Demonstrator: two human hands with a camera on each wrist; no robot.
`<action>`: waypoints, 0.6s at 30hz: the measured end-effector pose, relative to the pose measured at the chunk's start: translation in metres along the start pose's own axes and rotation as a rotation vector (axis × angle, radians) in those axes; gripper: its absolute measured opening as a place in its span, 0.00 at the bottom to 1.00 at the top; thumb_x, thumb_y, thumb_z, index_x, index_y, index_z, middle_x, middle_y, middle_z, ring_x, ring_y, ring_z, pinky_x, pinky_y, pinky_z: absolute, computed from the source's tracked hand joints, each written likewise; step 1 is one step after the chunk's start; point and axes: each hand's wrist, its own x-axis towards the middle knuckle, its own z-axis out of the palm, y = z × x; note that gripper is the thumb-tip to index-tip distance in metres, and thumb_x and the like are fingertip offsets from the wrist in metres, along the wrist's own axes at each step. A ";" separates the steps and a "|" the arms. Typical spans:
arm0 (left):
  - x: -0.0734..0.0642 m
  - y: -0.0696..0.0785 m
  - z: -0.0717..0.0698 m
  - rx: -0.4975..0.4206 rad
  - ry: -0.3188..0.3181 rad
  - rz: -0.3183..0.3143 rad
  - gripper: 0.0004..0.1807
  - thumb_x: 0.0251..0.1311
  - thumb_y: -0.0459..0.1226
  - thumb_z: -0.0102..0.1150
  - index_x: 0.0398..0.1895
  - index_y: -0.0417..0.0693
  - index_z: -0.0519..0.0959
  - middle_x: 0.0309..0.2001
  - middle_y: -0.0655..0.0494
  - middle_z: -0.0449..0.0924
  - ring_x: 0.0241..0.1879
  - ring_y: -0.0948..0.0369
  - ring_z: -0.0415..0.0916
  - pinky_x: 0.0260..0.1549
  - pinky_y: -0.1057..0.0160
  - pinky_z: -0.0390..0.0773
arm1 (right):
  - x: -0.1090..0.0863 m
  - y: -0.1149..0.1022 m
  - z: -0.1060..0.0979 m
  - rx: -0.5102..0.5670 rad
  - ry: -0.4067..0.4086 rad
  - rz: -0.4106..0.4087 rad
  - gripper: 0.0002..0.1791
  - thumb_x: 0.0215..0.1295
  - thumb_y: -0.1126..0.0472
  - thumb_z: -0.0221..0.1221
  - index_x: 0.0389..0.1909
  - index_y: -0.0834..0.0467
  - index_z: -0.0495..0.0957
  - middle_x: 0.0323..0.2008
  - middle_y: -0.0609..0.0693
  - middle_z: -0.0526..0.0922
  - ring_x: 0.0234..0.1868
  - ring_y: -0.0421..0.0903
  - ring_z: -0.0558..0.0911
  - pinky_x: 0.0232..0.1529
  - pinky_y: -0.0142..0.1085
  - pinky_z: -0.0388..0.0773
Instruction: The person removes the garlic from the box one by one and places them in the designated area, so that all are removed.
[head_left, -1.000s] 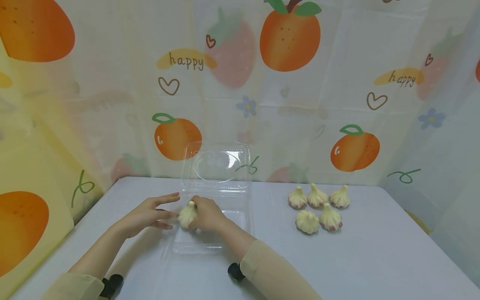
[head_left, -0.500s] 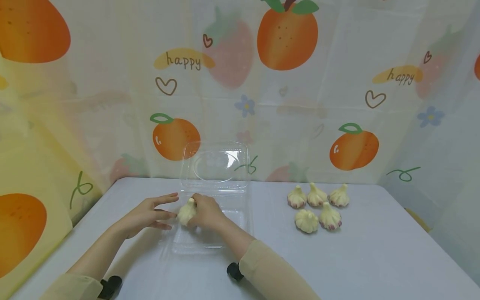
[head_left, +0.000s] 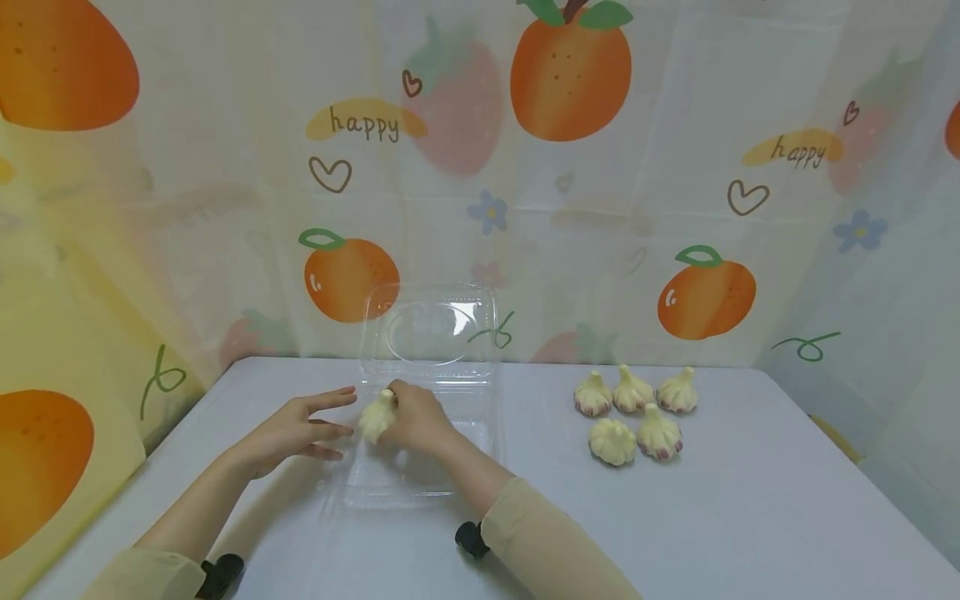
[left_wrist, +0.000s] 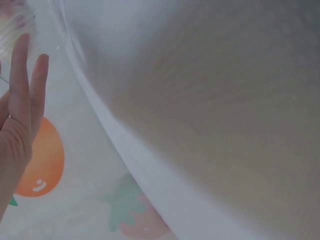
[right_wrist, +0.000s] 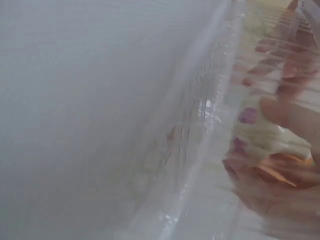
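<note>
A pale garlic bulb (head_left: 377,418) is pinched in my right hand (head_left: 418,421), over the left part of a clear plastic clamshell box (head_left: 401,498) that stands open. Through the box's ridged wall, the right wrist view shows the bulb (right_wrist: 260,135) with purple patches, between the thumb and curled fingers. My left hand (head_left: 292,435) is at the box's left side, fingers spread and fairly straight, fingertips close to the bulb and holding nothing. In the left wrist view, that hand (left_wrist: 22,107) appears at the left edge.
The clear lid (head_left: 431,333) stands up at the back, near the fruit-print curtain (head_left: 600,208). To the right, several garlic bulbs (head_left: 660,433) sit in two rows on the white table (head_left: 750,500).
My right hand and the garlic bulb have shifted slightly toward the back of the box and a little to the right. The left hand keeps nearly the same place.
</note>
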 end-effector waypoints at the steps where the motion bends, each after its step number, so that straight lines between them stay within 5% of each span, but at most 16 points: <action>1: 0.000 0.000 0.000 -0.001 -0.002 0.004 0.39 0.65 0.34 0.59 0.75 0.34 0.54 0.80 0.40 0.43 0.56 0.51 0.80 0.45 0.55 0.89 | 0.000 0.000 -0.001 0.000 0.003 0.004 0.29 0.41 0.60 0.77 0.47 0.58 0.78 0.36 0.50 0.85 0.32 0.41 0.76 0.32 0.27 0.73; 18: 0.000 0.001 0.002 0.021 0.007 0.007 0.39 0.64 0.34 0.60 0.75 0.33 0.55 0.79 0.37 0.44 0.61 0.44 0.76 0.45 0.55 0.89 | -0.015 0.015 -0.029 0.111 0.034 0.035 0.30 0.39 0.63 0.75 0.49 0.56 0.79 0.46 0.52 0.87 0.47 0.47 0.83 0.44 0.32 0.81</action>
